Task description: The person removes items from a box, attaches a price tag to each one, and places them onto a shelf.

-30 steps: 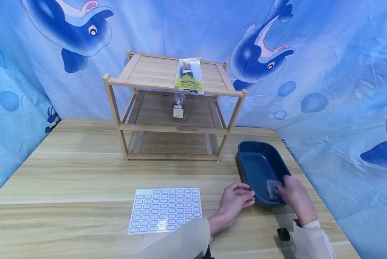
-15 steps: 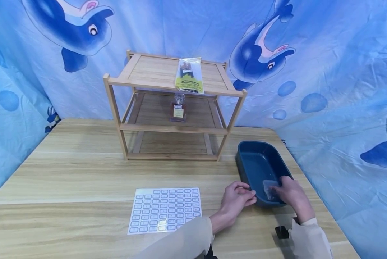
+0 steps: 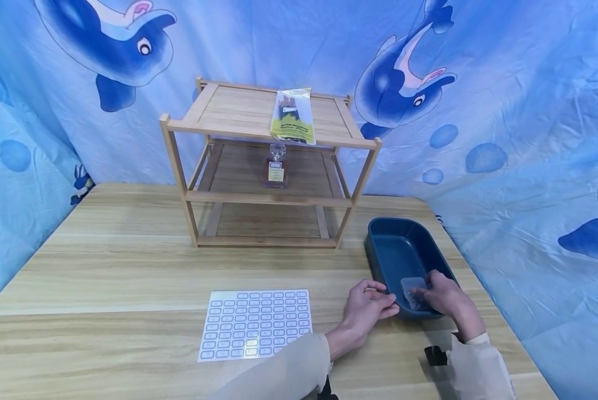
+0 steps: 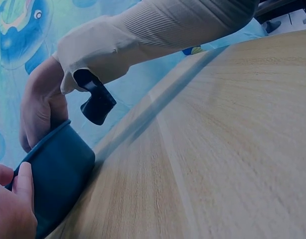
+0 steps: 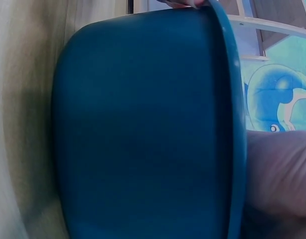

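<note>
My left hand [image 3: 363, 314] pinches the left rim of a dark blue plastic basin [image 3: 398, 261], thumb and finger at its edge in the left wrist view. My right hand [image 3: 443, 294] reaches over the near right rim and down into the basin. Its fingers hold a small, clear, square plastic case [image 3: 412, 290] with something darker inside, low in the near end of the basin. In the right wrist view the basin wall [image 5: 143, 124] hides the fingers and the case; only part of the right hand [image 5: 280, 174] shows beyond the rim.
A three-tier wooden rack [image 3: 269, 197] stands at the back. A yellow and white brush packet [image 3: 294, 116] lies on its top; a perfume bottle [image 3: 276, 169] stands on the middle shelf. A label sheet [image 3: 256, 325] lies left of my hands. A dolphin-print curtain [image 3: 308, 44] surrounds the table.
My right hand has moved slightly left inside the basin, and the clear case has shifted left with it. My left hand has stayed at the rim, nearly still.
</note>
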Demonstrator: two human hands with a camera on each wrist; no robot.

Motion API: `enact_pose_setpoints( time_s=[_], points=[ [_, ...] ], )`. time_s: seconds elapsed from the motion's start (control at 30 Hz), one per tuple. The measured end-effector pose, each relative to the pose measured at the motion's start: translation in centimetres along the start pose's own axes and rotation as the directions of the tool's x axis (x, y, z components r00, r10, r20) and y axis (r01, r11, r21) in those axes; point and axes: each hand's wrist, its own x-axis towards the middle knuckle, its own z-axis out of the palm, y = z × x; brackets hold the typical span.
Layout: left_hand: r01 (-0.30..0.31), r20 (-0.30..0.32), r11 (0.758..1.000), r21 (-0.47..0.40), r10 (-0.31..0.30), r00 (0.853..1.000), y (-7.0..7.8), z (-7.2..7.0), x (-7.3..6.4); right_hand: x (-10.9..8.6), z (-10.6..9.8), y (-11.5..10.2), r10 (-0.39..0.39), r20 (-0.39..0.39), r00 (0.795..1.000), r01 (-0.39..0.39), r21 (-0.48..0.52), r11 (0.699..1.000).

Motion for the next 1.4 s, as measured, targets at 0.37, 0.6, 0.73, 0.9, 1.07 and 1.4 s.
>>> enact_pose_setpoints(
  time_s=[0.37,0.6,0.73,0.9,1.07,1.4],
  points=[
    [0.008,0.017,1.0,0.008,-0.008,1.0,0.03,-0.14,0.02,-0.29,0.0,-0.04,-0.055,-0.038,0.998,0.057,0.047,0.997],
    [0.006,0.016,1.0,0.025,-0.006,1.0,0.16,-0.12,-0.14,-0.35,0.16,0.04,-0.057,-0.049,0.997,0.061,0.077,0.995],
    [0.006,0.02,1.0,0.016,-0.006,1.0,0.15,-0.05,-0.14,-0.4,0.22,0.16,-0.057,-0.065,0.996,0.063,0.088,0.994],
    [0.005,0.022,1.0,0.017,-0.005,1.0,0.13,-0.01,-0.14,-0.46,0.31,0.19,-0.058,-0.096,0.994,0.069,0.111,0.991],
    [0.011,0.017,1.0,0.024,-0.012,1.0,0.19,-0.04,-0.17,-0.5,0.51,0.2,-0.059,-0.15,0.987,0.081,0.142,0.987],
    [0.012,0.007,0.999,0.032,-0.012,1.0,0.23,-0.09,-0.06,-0.84,0.73,0.25,-0.157,-0.344,0.926,0.235,0.197,0.952]
  ],
)
